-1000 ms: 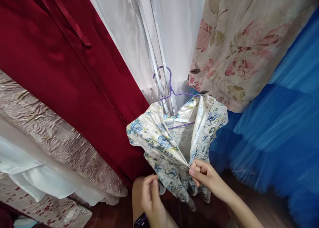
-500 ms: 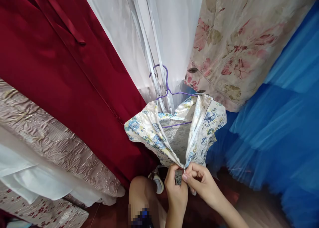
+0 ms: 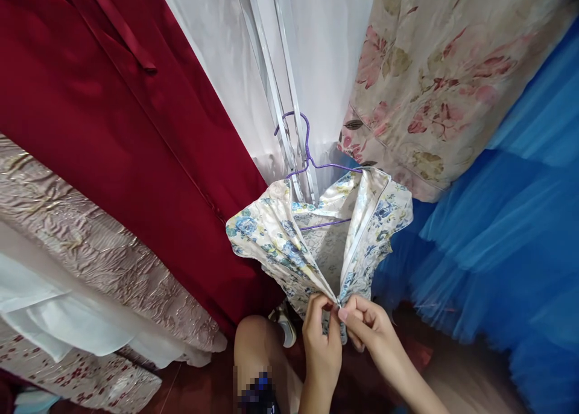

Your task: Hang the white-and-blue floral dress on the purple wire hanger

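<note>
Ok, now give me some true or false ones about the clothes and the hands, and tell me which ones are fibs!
1. The blue-flowered garment is on a purple hanger. True.
2. The left hand is far away from the garment. False: it is touching it, close to the right hand.
3. The garment is closed all the way up to its neck. False: it is open in a V.
4. The ruffly blue fabric is on the picture's right side. True.
5. The plain red fabric is there too. False: it is on the left.
</note>
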Demonstrator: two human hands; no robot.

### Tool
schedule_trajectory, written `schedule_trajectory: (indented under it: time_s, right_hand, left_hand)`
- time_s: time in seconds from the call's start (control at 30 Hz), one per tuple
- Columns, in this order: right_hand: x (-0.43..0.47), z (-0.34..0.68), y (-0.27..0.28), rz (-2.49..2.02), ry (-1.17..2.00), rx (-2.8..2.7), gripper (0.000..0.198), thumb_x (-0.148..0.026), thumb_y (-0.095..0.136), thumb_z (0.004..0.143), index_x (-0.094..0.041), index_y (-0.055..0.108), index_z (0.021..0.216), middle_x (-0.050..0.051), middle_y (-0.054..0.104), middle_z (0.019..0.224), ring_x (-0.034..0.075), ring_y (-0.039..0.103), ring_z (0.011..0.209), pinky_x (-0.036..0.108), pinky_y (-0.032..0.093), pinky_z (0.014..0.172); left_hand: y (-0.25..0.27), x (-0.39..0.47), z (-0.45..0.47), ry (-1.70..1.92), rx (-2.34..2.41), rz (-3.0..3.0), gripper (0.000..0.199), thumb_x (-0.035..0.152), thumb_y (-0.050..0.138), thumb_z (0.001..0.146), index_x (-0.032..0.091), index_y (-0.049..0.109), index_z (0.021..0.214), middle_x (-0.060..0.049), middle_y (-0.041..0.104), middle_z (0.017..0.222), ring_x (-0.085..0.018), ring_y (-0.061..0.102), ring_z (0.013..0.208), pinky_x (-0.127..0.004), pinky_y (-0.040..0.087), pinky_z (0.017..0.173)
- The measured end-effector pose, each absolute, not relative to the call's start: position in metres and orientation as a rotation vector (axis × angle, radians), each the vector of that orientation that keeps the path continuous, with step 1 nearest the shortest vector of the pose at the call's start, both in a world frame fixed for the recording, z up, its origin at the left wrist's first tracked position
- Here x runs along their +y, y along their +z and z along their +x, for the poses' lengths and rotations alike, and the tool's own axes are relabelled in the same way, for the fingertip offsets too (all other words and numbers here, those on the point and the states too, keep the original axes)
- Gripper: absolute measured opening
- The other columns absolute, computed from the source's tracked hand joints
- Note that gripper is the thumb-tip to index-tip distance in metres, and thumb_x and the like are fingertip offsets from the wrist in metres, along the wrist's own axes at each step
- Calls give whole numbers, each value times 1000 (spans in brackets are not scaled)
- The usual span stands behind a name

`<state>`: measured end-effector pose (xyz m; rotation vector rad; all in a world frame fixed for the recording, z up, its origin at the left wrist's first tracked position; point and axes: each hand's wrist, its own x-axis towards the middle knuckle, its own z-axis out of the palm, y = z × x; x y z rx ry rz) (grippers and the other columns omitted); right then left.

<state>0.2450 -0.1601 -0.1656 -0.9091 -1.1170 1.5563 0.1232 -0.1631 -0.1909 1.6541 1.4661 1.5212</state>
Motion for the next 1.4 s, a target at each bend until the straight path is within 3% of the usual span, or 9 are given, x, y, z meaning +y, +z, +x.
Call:
schedule_trajectory:
  time_s: [0.2,0.43,0.6,0.93,1.13,1.4]
  right_hand:
    - [-157,242,-156,-793,1822,-1105,37,-49,57,95,-16,60,79,-5,51,48,8,39,44,24,24,51]
    - [-148,242,-146,-829,1827,-989,35,-45,64,89,-13,67,76,-5,47,41,7,31,39,24,19,47]
    - [-129,246,-113,-807,1743,-1017,33,-44,68,86,-12,72,78,-5,49,40,7,31,40,26,20,48]
    - [-75,245,-39,-749,1498,-1189,30,-39,70,82,-11,79,82,-3,50,38,8,33,39,26,21,47]
    - [-45,247,-15,-674,1366,-1149,25,-34,70,80,-12,77,69,-3,50,40,7,34,42,27,22,47]
    - [-41,248,4,-644,1266,-1218,24,-30,66,84,-11,75,72,-3,50,42,7,36,41,24,22,45]
  left_hand:
    - [-196,-170,121,1479,1402,1575,13,23,52,94,19,63,100,-6,66,92,-19,62,88,-27,47,83]
    - [-193,-171,116,1425,1325,1599,16,21,49,95,19,62,104,-8,66,96,-21,63,92,-28,48,85]
    - [-191,-169,110,1296,1312,1743,16,20,46,97,20,60,105,-9,65,100,-21,62,96,-28,47,88]
    - [-173,-164,97,1007,1404,1957,10,17,39,98,21,48,95,-5,57,91,-17,55,84,-25,42,77]
    - [-157,-161,96,857,1401,2057,12,12,38,96,21,44,90,-4,54,89,-17,51,80,-26,38,72]
    - [-172,-162,93,730,1436,2077,13,11,40,94,21,46,90,-5,57,91,-20,54,82,-29,38,71]
